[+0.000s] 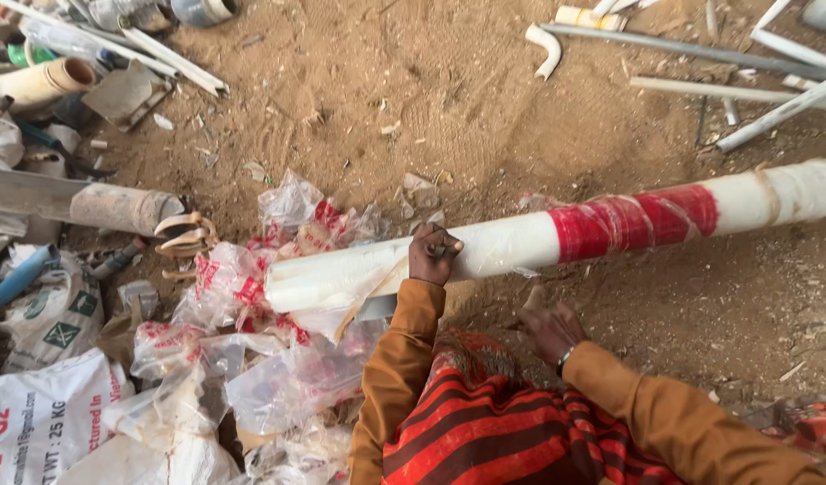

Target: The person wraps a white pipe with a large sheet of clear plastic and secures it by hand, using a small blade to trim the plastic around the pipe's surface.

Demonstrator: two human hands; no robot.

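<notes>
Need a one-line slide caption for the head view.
Left hand grips a plastic-wrapped white pipe with a red band; right hand sits just below it, above sandy ground.

left hand [433, 255]: fist, clenched, forward | right hand [549, 330]: loose, lower, near body

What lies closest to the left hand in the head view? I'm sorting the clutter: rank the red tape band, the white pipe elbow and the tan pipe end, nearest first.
From the left hand:
1. Red tape band, right along the wrapped pipe.
2. White pipe elbow, up top, beyond.
3. Tan pipe end, far upper left.
</notes>
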